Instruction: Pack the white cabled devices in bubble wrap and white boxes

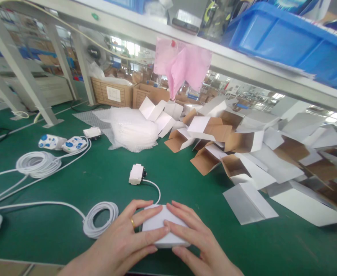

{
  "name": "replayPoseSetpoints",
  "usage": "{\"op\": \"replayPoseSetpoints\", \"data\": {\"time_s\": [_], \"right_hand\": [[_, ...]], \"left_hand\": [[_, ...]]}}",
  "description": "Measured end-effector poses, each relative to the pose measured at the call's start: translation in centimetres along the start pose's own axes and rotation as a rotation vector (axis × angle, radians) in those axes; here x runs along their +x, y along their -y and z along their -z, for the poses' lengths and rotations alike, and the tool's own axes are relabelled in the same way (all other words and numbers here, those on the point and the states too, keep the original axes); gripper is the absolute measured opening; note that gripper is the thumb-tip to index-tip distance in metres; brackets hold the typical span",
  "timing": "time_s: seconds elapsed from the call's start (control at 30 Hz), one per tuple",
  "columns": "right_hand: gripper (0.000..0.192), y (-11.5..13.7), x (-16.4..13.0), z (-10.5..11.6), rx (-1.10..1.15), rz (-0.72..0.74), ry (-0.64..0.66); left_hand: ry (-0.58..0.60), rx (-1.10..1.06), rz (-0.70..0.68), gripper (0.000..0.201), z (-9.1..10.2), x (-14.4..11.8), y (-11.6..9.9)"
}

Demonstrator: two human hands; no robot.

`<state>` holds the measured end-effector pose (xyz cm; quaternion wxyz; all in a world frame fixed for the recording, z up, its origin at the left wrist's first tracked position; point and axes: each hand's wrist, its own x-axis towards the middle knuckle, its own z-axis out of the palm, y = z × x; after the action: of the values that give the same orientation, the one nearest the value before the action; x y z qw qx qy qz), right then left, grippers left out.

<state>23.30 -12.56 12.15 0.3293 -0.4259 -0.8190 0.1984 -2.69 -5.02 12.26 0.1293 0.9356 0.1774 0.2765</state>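
Note:
My left hand and my right hand hold a small flat white box between them, close to the table's front edge. Fingers of both hands rest across its top, and the thumbs press at its near side. A gold ring is on a left-hand finger. Just beyond the box lies a white connector block with a dark end. Its thin white cable curves toward the box and disappears behind it; whether it joins the box is hidden. A coiled white cable lies left of my left hand.
White-and-blue devices with more coiled cable lie at left. Bubble wrap sits at the back. Many open white cartons pile up at right. Overhead, a shelf bears a blue bin; pink sheets hang from it.

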Motion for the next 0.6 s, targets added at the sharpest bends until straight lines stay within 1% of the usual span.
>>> {"op": "replayPoseSetpoints", "data": {"time_s": [0.13, 0.27, 0.33, 0.37, 0.43, 0.5, 0.57, 0.6], "right_hand": [[0.056, 0.2, -0.1, 0.4, -0.045, 0.024, 0.030], [0.058, 0.0, -0.6, 0.4, -0.189, 0.008, 0.112], [0.059, -0.5, -0.9, -0.2, -0.268, 0.053, 0.115], [0.061, -0.7, -1.0, -0.7, -0.304, 0.082, 0.089], [0.062, -1.2, -1.1, -1.9, -0.367, 0.136, -0.003], [0.054, -1.4, -1.1, -2.9, -0.421, 0.164, -0.094], [0.048, -1.4, -1.2, -3.4, -0.477, 0.154, -0.164], [0.047, -1.5, -1.4, -3.3, -0.518, 0.124, -0.209]], "left_hand": [[-0.079, -0.005, 0.000, 0.047, -1.2, -0.8, 0.3], [-0.044, -0.004, 0.003, 0.052, -2.0, -1.5, 0.6], [-0.054, -0.013, -0.001, 0.054, -2.3, -1.8, 0.5], [-0.073, -0.020, 0.004, 0.054, -2.4, -1.8, 0.4], [-0.127, -0.034, 0.019, 0.056, -2.8, -1.8, 0.2], [-0.184, -0.041, 0.023, 0.054, -3.1, -1.7, 0.0], [-0.248, -0.011, 0.039, 0.046, -3.5, -1.8, 0.0], [-0.279, 0.016, 0.050, 0.041, -3.7, -1.9, 0.2]]}}
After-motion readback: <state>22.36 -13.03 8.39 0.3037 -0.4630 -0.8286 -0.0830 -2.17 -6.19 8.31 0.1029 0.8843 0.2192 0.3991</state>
